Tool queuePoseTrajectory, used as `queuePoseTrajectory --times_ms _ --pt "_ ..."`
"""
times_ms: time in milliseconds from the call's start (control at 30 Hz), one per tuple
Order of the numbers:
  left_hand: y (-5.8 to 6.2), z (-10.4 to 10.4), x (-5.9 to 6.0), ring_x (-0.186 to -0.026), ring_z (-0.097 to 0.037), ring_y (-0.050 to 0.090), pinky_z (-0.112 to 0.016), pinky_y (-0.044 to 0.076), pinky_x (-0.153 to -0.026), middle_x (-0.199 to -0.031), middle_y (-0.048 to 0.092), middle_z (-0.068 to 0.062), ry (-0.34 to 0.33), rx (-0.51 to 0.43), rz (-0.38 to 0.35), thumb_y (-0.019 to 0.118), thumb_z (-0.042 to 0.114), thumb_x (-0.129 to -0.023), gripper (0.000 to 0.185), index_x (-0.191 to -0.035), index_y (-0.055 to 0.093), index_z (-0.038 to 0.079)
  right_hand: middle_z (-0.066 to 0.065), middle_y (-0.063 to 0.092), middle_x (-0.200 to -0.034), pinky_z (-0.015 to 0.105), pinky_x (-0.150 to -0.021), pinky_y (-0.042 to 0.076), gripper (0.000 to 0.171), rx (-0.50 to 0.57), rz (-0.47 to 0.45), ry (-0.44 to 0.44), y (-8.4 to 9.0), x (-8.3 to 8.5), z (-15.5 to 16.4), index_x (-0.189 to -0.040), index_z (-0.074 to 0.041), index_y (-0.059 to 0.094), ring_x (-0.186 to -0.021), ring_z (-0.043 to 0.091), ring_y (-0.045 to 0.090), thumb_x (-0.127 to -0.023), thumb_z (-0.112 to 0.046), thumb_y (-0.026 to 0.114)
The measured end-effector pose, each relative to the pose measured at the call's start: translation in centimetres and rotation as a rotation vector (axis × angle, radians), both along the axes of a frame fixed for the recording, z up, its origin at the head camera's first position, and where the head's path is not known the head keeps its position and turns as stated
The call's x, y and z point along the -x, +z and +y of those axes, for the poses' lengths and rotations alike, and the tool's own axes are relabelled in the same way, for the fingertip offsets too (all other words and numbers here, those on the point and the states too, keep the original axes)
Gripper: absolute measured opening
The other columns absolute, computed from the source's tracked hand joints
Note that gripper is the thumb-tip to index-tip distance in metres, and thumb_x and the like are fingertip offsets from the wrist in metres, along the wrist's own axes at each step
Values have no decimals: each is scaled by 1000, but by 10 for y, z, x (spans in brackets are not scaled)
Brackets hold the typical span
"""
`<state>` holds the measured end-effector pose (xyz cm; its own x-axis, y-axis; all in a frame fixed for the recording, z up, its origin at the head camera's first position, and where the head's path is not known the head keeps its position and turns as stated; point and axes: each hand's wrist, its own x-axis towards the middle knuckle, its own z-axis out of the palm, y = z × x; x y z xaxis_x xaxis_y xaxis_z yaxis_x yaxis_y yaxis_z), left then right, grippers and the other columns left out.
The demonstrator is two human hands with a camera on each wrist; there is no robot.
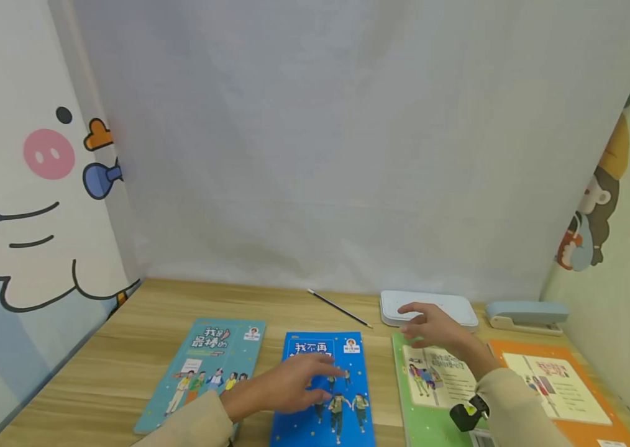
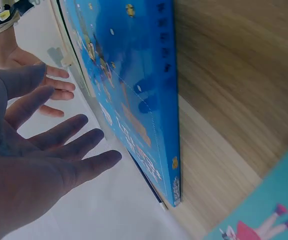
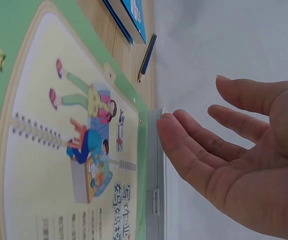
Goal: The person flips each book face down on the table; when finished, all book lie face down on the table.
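Observation:
My left hand (image 1: 292, 382) hovers over a blue book (image 1: 298, 428) in the middle of the table, its fingers relaxed and apart. The left wrist view shows the empty palm (image 2: 39, 165) beside the cover, with a gap between them. Over the far end of a green book (image 1: 432, 397) is my right hand (image 1: 438, 329), overlapping a pale tin pencil case (image 1: 438, 301) in the head view. In the right wrist view the loosely bent fingers (image 3: 199, 140) hold nothing, and the green cover shows a picture of children.
A teal book (image 1: 197, 360) lies on the left of the wooden table, an orange book (image 1: 583, 397) on the right. Behind the blue book lies a dark pencil (image 1: 340, 308). A light blue stapler (image 1: 527, 315) stands right of the case. A pale curtain (image 1: 315, 155) closes off the back.

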<state>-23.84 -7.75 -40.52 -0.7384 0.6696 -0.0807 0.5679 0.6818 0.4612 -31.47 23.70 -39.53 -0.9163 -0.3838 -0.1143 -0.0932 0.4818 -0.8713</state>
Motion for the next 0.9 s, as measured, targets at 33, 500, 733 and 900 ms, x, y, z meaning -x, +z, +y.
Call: queuePoseTrajectory --times_ms 33,500,733,900 --pt "0 -2 -2 -141 -26 47 -47 44 -113 -148 54 -3 0 19 6 68 26 -96 41 -137 62 26 36 59 -124 52 -89 59 51 0 2 10 -1 0 -2 -142 11 41 -109 42 65 -98 -8 60" --pt "-68 -32 20 -148 -28 36 -53 41 -113 -159 39 4 -191 82 15 66 60 -88 56 -140 51 46 35 56 -133 51 -88 59 44 -20 41 43 -16 9 -45 -137 12 47 -119 44 61 -97 -2 60" --pt "-38 -28 1 -149 -31 33 -59 38 -114 -160 36 7 -156 108 -70 71 56 -86 54 -137 54 48 35 54 -134 53 -90 58 46 -22 39 59 -17 10 -64 -137 11 47 -120 46 60 -95 -2 62" --pt "-17 -23 -12 -148 -35 33 -61 40 -111 -160 37 2 -149 132 -97 73 53 -86 58 -141 53 43 35 54 -136 53 -90 58 48 -51 38 58 -21 11 -74 -136 9 50 -122 47 59 -93 -2 66"
